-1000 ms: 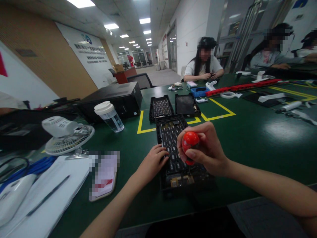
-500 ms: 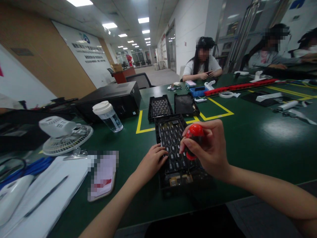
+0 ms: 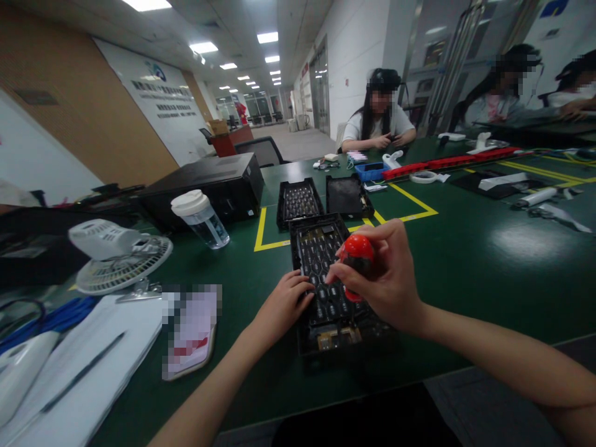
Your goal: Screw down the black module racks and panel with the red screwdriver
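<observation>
A black open device case (image 3: 321, 248) with rows of small parts inside lies on the green table in front of me. My left hand (image 3: 285, 304) rests on its left edge, fingers curled against it. My right hand (image 3: 382, 276) is wrapped round a red-handled screwdriver (image 3: 356, 254), held upright over the case's lower middle; its tip is hidden behind my fingers.
Two more black trays (image 3: 300, 202) (image 3: 348, 195) lie behind the case inside yellow tape lines. A lidded cup (image 3: 201, 217), a white fan (image 3: 118, 251), a phone (image 3: 190, 335) and papers (image 3: 88, 366) crowd the left. Other people sit at the far side.
My right hand has turned the screwdriver slightly and shifted a little left over the case. My left hand stays on the case edge.
</observation>
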A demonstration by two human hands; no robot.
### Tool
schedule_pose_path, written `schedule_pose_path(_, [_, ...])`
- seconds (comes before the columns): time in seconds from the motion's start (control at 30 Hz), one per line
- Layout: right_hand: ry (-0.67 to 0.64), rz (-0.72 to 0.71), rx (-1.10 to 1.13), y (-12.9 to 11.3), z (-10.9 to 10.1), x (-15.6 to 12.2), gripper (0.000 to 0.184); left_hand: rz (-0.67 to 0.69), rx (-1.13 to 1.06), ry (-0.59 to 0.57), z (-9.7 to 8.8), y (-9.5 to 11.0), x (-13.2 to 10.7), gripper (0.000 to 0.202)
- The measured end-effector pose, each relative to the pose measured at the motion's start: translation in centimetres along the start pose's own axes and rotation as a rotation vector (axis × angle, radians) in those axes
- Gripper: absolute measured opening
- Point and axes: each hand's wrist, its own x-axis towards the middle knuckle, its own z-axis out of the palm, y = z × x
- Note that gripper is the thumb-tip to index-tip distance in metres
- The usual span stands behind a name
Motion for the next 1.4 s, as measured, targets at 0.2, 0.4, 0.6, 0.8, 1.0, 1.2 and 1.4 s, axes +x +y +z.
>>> schedule_pose_path(0.2, [-0.186,0.047,0.121,0.0,-0.2,1.6,0.04,-0.006,-0.014,0.0,-0.2,0.1,0.0,0.018])
schedule_pose_path(0.4, [-0.331,0.03,0.205,0.8,-0.4,2.2,0.027,-0.018,-0.013,-0.027,-0.6,0.3,0.1,0.017])
schedule_pose_path(0.6, [-0.415,0.041,0.439,1.8,-0.3,2.4,0.024,-0.026,-0.008,-0.015,-0.7,0.4,0.1,0.016])
schedule_pose_path(0.8, [-0.551,0.198,0.693,1.9,-0.9,2.9,0.022,-0.027,-0.009,-0.029,-0.6,0.4,0.1,0.017])
schedule_pose_path(1.0, [-0.771,0.31,0.708,1.7,-2.0,3.6,0.028,-0.023,-0.022,-0.022,-0.6,0.4,0.1,0.021])
schedule_pose_path(1.2, [-0.886,0.293,0.725,1.7,-2.3,4.0,0.028,-0.04,-0.017,-0.03,-0.6,0.5,0.0,0.022])
schedule_pose_path(1.4, [-0.847,0.259,0.747,1.8,-2.4,4.0,0.024,-0.048,-0.013,-0.048,-0.7,0.5,0.2,0.019])
